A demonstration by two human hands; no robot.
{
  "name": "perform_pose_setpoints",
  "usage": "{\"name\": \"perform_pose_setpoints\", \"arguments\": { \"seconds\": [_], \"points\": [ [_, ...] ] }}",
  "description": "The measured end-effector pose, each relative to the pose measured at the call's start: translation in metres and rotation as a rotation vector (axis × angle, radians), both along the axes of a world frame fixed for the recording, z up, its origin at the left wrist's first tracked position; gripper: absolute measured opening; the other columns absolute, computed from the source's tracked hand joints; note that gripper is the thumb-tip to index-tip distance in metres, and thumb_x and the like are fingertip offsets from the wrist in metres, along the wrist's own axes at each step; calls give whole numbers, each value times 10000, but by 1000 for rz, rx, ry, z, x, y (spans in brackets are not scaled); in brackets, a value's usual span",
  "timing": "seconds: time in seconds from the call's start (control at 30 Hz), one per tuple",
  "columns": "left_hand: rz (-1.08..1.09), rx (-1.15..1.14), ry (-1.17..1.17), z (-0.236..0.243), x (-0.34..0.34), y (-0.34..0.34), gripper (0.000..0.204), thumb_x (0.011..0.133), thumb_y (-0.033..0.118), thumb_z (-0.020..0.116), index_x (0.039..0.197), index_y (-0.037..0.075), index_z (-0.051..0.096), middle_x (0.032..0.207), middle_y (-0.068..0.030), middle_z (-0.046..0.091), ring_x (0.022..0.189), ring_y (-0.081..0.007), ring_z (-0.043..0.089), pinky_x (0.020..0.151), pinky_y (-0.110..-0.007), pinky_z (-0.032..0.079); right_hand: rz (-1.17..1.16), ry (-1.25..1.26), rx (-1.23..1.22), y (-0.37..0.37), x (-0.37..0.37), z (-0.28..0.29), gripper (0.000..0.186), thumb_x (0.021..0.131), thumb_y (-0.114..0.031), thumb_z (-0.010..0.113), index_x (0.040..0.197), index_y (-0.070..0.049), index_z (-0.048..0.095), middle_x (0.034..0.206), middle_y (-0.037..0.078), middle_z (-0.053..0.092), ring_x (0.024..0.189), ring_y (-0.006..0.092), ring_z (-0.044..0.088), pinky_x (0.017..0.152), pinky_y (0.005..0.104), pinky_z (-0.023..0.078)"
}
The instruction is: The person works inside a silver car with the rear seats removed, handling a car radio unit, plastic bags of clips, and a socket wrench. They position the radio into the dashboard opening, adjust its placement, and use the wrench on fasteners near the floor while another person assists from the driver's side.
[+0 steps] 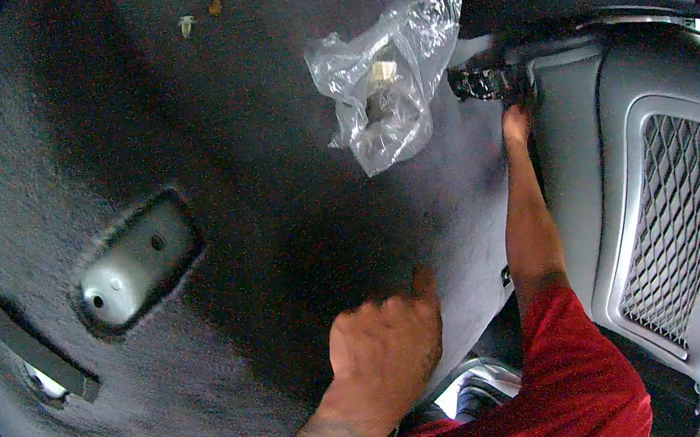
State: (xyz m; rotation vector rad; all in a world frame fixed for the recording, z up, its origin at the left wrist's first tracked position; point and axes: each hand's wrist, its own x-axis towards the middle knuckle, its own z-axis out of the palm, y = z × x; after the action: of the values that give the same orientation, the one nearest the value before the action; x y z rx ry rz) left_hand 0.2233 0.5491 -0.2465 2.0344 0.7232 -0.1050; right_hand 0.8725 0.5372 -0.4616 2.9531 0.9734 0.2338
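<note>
A person in a red sleeve (579, 383) works inside a vehicle cabin, both bare hands on a broad panel of dark grey carpet (208, 149) that fills most of the view. The left hand (385, 346), low in the frame at about 6 o'clock, rests knuckles-up on the carpet with its fingers (421, 284) curled loosely and pressed to the pile, gripping nothing that shows. The right hand (516, 121), at the end of an outstretched forearm toward 1 o'clock, reaches the carpet's far edge, where it meets a dark bracket or mechanism (482, 82) beside a pale grey plastic trim panel (570, 145); whether those fingers are open or closed around anything cannot be told, since they are turned away and partly hidden. A crumpled clear plastic bag (388, 72) holding a few small pale parts lies on the carpet at about 12 o'clock, just beside the right hand's reach but apart from it. At 9 o'clock a silver metal plate (131, 269) with holes shows through a cutout in the carpet, and a dark strip (16, 337) runs along the carpet's left edge. A mesh grille (676, 211) is set in the trim at 3 o'clock. Judging by how things lie, the carpet looks largely laid flat and the bagged parts appear untouched, with the work at the far edge seemingly unfinished.
</note>
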Motion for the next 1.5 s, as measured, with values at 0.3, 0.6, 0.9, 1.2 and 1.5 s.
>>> {"name": "perform_pose_setpoints", "arguments": {
  "seconds": [0.3,0.6,0.9,1.2,1.5],
  "points": [
    [75,65,-97,-1,-5,-7,239,844,155,543,1039,48,630,682,-118,684,596,-252,699,478,-374,549,52,-189,-77,10,-85,34,385,861,-147,432,1178,-11,605,1078,222,651,986,404,603,871,467,475],
    [63,61,-111,0,-1,-8,156,851,133,537,947,61,638,707,-135,693,635,-274,708,507,-393,555,403,-263,324,-9,-183,47,415,778,22,479,1171,-6,610,1002,147,665,874,293,623,798,373,494],
    [63,85,-106,-4,2,-10,274,923,330,518,983,90,636,748,-163,685,678,-344,691,579,-479,563,348,-71,880,-15,-247,37,302,855,92,436,994,-8,684,837,62,637,759,170,571,722,300,470],
    [79,111,-100,0,2,-10,294,922,322,520,1030,74,633,810,-190,687,755,-370,690,667,-488,561,500,-394,547,7,-305,66,394,785,72,464,1084,-90,663,894,135,646,812,319,613,761,402,486],
    [108,188,-193,-10,1,-12,265,908,291,540,951,44,623,791,-209,680,728,-383,687,648,-491,555,195,61,-111,74,-313,135,495,912,-503,509,1087,-68,668,1061,205,677,1031,389,637,890,466,504]
  ]
}}
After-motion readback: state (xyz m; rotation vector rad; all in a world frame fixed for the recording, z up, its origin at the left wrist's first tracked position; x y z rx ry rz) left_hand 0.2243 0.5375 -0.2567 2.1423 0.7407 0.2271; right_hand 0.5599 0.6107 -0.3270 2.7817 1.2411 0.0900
